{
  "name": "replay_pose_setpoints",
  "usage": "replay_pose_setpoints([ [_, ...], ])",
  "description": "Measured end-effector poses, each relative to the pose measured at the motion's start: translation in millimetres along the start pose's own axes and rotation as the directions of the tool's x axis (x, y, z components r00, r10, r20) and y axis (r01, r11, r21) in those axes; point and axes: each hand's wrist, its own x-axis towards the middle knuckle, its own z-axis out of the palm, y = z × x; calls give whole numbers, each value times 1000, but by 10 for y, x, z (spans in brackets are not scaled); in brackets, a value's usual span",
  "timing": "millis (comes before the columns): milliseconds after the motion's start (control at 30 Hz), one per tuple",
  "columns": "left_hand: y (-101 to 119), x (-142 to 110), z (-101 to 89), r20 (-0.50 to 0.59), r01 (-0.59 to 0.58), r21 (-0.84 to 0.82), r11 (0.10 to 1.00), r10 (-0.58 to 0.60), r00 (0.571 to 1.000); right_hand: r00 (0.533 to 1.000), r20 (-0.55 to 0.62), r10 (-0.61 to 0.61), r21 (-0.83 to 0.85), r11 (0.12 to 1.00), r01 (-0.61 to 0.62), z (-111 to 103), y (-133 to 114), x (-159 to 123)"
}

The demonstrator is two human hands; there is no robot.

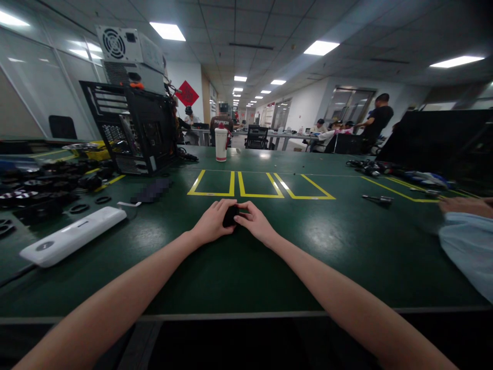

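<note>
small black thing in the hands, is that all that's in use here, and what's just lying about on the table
In use:
- small black part, gripped by left hand and right hand

Lying about:
- white power strip
- computer case
- white cup
- black rings
- screwdriver
- a co-worker's sleeve

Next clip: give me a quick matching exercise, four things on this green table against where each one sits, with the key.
Things:
1. small black object
2. white cup
3. white power strip
4. open computer case

Places:
A. far left, standing upright under a grey power supply
B. near left, lying flat
C. between the left hand and right hand
D. far side, beyond the yellow tape boxes

Pairs: 1-C, 2-D, 3-B, 4-A
</note>
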Motion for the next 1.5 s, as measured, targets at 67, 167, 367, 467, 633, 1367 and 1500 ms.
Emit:
replay_pose_setpoints([
  [67, 4, 1, -2, 0, -3, 6, 1000, 3, 1000, 1000, -24, 2, -14, 1000, -2, 6, -1, 3],
  [167, 9, 1, -3, -4, -4, 2, 1000, 4, 1000, 999, -50, -10, -35, 999, 8, 11, -3, 20],
  [367, -1, -1, 6, -2, 12, -6, 1000, -12, 1000, 996, -74, 52, -87, 995, -58, 6, -17, 39],
  [467, -8, -2, 8, 0, 9, -2, 1000, -9, 1000, 998, -38, 53, -74, 996, -56, -5, -4, 32],
  [633, -5, -4, -1, 7, -2, 5, 1000, 2, 1000, 1000, -1, -6, 0, 1000, 6, -1, 33, 15],
  [1367, 1, -1, 6, 6, 6, 22, 1000, -6, 1000, 999, -48, 12, -21, 1000, -13, 19, 30, 26],
  [1500, 8, 2, 2, 6, 0, 19, 1000, -1, 1000, 997, -66, 33, -39, 999, -36, 24, 28, 36],
])
